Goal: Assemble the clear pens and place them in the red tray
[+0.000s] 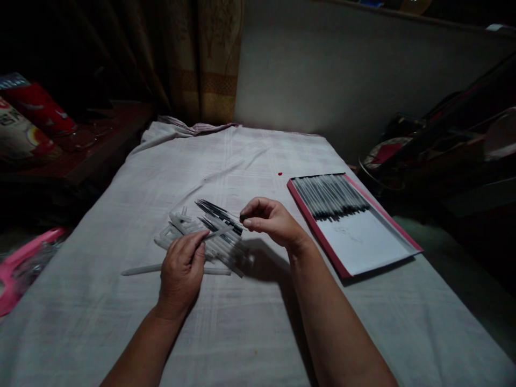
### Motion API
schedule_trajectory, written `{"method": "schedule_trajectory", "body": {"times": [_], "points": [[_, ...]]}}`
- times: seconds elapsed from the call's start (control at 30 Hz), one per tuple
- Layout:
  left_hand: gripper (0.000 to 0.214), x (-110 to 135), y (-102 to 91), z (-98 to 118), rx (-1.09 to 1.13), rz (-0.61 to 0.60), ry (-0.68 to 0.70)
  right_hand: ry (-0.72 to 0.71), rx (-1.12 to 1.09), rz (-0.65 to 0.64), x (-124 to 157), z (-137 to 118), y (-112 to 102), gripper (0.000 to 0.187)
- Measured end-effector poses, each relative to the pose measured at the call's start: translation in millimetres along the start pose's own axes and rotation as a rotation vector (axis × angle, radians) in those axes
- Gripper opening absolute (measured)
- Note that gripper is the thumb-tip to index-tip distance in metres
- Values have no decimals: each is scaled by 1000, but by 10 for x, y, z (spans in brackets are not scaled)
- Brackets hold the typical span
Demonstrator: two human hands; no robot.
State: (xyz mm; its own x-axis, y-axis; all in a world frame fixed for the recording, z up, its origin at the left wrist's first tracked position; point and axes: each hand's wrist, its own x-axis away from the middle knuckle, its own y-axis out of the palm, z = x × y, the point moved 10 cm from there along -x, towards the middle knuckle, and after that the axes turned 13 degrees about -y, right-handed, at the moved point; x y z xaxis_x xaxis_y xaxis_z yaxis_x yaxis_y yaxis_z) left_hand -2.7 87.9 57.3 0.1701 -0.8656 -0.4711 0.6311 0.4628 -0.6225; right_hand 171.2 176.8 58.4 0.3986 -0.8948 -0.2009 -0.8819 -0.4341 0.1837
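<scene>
My left hand is closed on a pale, translucent pen barrel, pinched near one end and pointing toward my right hand. My right hand pinches a small black piece that looks like a pen cap, held a little apart from the barrel's far end. Beneath both lies a loose pile of whitish pen barrels. Several slim black pen pieces lie at its back. One long barrel rests under my left hand, partly hidden by it.
A shallow pink-rimmed box on the right holds a row of black-ended pens at its back. A tiny red piece lies on the pale cloth. Something pink stands beyond the left edge, near a dark red table.
</scene>
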Motion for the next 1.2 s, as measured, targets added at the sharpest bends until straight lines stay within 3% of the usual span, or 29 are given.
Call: {"method": "schedule_trajectory", "body": {"times": [0.3, 0.47, 0.63, 0.83, 1.07, 1.2], "points": [[25, 11, -4, 11, 2, 3, 6, 13, -157, 44, 11, 85, -41, 18], [25, 11, -15, 25, -1, 8, 24, 6, -136, 78, -20, 158, -96, 16], [24, 8, -21, 43, 3, 7, 30, -28, -54, 10, -33, 146, -56, 29], [24, 8, -22, 60, 12, 10, 41, 10, 9, -32, -27, 189, 1, 19], [24, 8, -34, 58, -2, 23, 48, 55, 6, -112, -22, 285, 106, 27], [24, 8, -42, 65, -8, 30, 55, -5, 10, -95, -45, 240, 120, 27]]}}
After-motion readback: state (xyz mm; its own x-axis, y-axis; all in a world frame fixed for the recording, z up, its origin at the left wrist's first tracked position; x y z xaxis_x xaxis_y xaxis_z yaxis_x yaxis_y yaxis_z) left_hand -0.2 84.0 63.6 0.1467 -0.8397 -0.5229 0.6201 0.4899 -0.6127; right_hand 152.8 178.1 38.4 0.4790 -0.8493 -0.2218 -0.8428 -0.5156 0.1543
